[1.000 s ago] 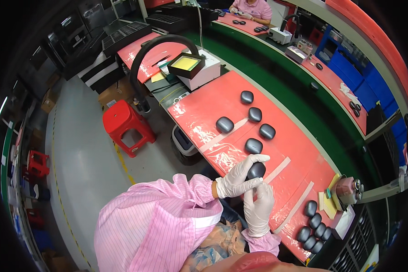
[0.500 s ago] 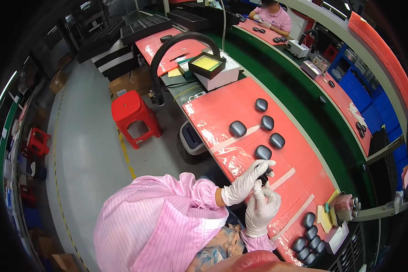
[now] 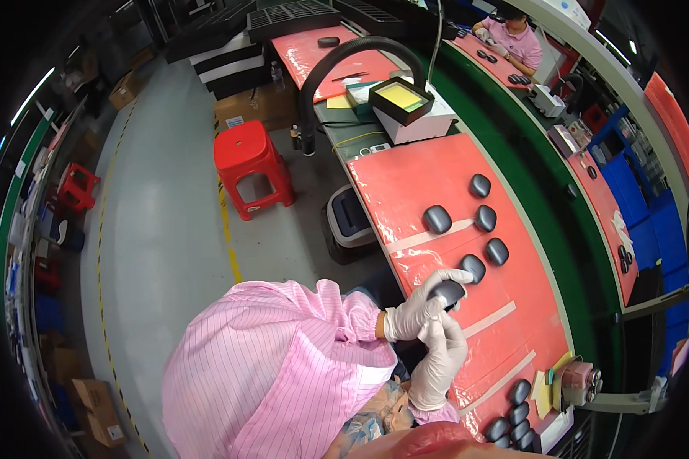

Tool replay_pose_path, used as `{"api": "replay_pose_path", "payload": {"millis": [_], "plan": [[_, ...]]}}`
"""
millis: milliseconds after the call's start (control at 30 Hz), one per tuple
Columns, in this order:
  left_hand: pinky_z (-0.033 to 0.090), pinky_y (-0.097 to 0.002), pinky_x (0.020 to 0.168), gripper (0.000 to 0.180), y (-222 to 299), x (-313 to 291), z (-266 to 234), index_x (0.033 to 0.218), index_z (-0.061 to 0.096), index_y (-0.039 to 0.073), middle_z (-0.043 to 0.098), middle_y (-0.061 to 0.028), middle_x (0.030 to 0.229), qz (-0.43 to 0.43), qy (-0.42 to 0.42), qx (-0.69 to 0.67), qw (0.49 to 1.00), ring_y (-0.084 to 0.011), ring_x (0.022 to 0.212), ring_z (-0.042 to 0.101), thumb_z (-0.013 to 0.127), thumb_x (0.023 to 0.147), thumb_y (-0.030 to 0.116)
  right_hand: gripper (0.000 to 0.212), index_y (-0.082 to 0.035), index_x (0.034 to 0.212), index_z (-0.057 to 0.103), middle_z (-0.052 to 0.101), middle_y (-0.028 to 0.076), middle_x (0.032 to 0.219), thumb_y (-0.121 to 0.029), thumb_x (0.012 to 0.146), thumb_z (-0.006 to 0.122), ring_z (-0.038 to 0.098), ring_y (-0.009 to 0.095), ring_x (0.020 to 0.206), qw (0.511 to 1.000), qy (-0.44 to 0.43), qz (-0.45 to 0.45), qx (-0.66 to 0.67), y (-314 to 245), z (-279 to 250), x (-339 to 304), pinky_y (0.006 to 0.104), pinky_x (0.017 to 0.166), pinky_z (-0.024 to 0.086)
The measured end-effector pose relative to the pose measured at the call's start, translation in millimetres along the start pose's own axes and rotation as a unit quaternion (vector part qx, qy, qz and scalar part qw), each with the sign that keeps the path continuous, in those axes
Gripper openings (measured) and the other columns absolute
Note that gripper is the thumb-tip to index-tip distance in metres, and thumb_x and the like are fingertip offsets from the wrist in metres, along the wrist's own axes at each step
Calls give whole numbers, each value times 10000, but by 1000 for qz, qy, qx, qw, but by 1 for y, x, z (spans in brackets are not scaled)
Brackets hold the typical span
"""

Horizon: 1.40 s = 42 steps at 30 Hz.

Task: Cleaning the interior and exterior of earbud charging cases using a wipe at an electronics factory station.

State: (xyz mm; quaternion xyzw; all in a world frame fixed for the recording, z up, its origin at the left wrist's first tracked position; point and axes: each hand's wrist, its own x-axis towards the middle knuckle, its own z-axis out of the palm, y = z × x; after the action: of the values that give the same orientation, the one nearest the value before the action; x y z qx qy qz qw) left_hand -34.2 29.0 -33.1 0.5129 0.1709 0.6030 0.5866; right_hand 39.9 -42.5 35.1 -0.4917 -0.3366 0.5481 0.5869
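My left hand [image 3: 412, 314], in a white glove, grips a dark rounded case [image 3: 447, 291] by its edges, the smooth broad face showing. Close against the near side of this case is my right hand [image 3: 439, 358], also gloved. Its thumb and fingers are pinched together, and what they hold, if anything, I cannot make out. Just beyond the fingers of my left hand lies a similar dark case [image 3: 473, 268] on the red mat [image 3: 406, 187]. Several more cases, one of them a case [image 3: 437, 219] on the left, rest farther up the mat.
More dark cases [image 3: 520, 392] cluster at the near right, beside yellow pads [image 3: 542, 392] and a pinkish container [image 3: 578, 380]. A black hose [image 3: 309, 99] arches over the far end by a box-shaped device [image 3: 429, 126]. A red stool [image 3: 245, 157] and bin [image 3: 350, 218] stand left. A co-worker [image 3: 515, 42] sits across.
The case in my left hand has turned, so its broad face shows where it was mostly hidden before. My right hand stays close to it. The whole view has shifted, moving the scene rightward.
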Motion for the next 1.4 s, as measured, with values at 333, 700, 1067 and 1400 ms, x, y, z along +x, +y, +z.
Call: {"api": "replay_pose_path", "payload": {"millis": [333, 700, 1067, 1400], "plan": [[506, -280, 611, 590, -1, -43, -206, 1120, 544, 24, 631, -121, 996, -249, 378, -132, 882, -245, 824, 654, 428, 947, 576, 193, 37, 1077, 651, 518, 19, 860, -41, 923, 565, 469, 73, 693, 985, 35, -92, -144, 3, -32, 13, 209, 641, 392], [547, -393, 697, 485, 3, 72, -457, 925, 575, 27, 612, -119, 849, -132, 555, -228, 789, -319, 797, 613, 426, 888, 487, 273, 49, 1151, 630, 500, -31, 835, -112, 941, 564, 417, 46, 730, 969, 139, -72, -190, 10, -56, 3, 194, 673, 333], [504, -289, 633, 840, 66, 25, -84, 1292, 479, -38, 645, -139, 990, -85, 79, 16, 993, -239, 836, 649, 402, 884, 692, 206, -1, 1082, 645, 609, 69, 923, 7, 881, 605, 580, 156, 824, 960, -27, -214, -178, 8, -13, 20, 284, 760, 470], [519, -304, 695, 900, 25, 10, -2, 1240, 524, -18, 629, -142, 929, -176, 50, -90, 979, -220, 766, 619, 413, 828, 774, 148, 7, 1010, 639, 637, 55, 863, -61, 880, 623, 581, 101, 802, 989, -98, -46, -96, -1, -6, 16, 249, 723, 467]]}}
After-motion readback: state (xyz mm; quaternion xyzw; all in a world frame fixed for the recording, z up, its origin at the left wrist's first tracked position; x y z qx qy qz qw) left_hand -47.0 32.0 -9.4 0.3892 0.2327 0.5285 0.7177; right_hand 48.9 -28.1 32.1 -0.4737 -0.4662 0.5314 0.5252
